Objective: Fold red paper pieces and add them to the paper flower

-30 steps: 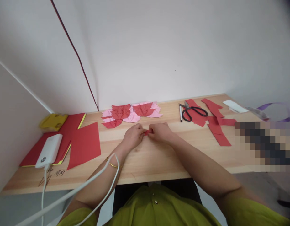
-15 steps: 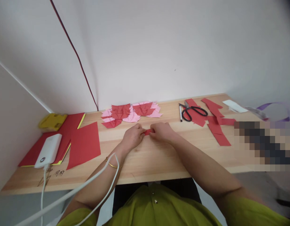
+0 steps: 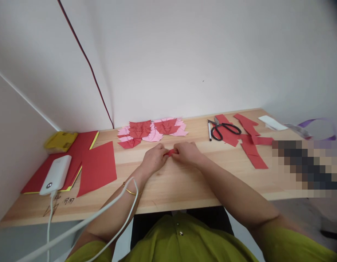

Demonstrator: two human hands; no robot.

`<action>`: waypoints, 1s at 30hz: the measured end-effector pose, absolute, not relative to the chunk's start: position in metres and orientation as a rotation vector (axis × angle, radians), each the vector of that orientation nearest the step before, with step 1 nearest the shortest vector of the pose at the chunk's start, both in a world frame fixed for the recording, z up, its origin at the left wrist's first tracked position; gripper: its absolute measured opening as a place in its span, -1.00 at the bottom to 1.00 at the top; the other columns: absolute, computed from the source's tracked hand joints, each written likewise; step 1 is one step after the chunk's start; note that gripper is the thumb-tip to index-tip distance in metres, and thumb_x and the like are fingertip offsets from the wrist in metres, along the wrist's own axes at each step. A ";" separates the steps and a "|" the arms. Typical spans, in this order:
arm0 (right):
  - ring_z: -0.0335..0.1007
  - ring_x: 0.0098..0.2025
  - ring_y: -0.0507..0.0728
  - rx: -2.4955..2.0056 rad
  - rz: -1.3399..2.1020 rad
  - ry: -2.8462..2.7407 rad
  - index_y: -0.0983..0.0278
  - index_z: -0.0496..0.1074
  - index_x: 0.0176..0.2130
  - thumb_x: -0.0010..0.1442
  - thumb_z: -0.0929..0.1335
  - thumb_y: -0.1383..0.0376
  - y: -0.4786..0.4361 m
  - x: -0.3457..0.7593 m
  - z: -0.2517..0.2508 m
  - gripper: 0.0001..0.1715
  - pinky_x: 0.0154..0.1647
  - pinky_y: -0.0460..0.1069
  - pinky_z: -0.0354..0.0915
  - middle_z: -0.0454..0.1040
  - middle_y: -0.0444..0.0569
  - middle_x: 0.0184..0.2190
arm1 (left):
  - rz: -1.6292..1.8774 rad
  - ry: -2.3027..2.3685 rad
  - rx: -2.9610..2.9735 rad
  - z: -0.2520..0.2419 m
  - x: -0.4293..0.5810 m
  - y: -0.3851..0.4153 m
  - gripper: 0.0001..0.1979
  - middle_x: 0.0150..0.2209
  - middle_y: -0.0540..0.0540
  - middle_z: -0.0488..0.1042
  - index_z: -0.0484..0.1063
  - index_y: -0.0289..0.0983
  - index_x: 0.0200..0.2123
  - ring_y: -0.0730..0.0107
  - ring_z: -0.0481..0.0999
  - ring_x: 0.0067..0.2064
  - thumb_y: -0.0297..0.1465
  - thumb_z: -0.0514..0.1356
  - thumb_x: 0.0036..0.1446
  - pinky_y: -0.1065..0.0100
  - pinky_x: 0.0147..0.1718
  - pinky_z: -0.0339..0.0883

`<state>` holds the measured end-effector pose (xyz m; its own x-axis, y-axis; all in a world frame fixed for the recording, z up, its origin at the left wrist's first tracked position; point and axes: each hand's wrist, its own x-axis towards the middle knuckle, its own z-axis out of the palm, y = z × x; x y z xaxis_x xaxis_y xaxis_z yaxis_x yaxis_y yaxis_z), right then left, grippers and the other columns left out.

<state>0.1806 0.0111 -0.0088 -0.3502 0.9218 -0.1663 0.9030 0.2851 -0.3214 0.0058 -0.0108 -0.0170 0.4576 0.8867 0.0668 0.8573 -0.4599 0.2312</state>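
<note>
A small folded piece of red paper point(image 3: 170, 152) lies pinched between my two hands at the middle of the wooden table point(image 3: 168, 185). My left hand point(image 3: 154, 158) grips its left end and my right hand point(image 3: 188, 153) grips its right end; most of the piece is hidden by my fingers. Just behind my hands lies a row of folded red and pink paper shapes point(image 3: 153, 131). A gold bangle point(image 3: 130, 189) sits on my left wrist.
Red paper sheets point(image 3: 95, 167) with a white power bank point(image 3: 55, 174) and its cable lie at the left, beside a yellow object point(image 3: 61, 141). Black scissors point(image 3: 225, 129), a pen point(image 3: 210, 131) and red paper strips point(image 3: 251, 145) lie at the right. A wall stands behind.
My fingers have shifted slightly on the small red piece; both hands stay in the same place. Nothing else has moved.
</note>
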 end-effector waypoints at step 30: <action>0.37 -0.28 0.13 -1.784 0.585 -2.443 0.24 0.39 -0.41 0.06 0.26 0.15 0.017 0.184 -0.010 -0.77 -0.22 0.01 0.08 0.49 -0.05 -0.38 | 0.279 1.567 2.484 -0.018 0.008 -0.011 -0.74 -0.22 -0.06 0.39 0.46 -0.13 -0.13 0.38 0.41 -0.18 -0.37 0.05 0.15 0.39 -0.22 0.25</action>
<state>0.1836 0.0173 -0.0099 -0.3279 0.9290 -0.1716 0.9060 0.2579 -0.3356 0.0076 -0.0113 -0.0178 0.4235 0.9041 0.0567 0.8682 -0.4230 0.2595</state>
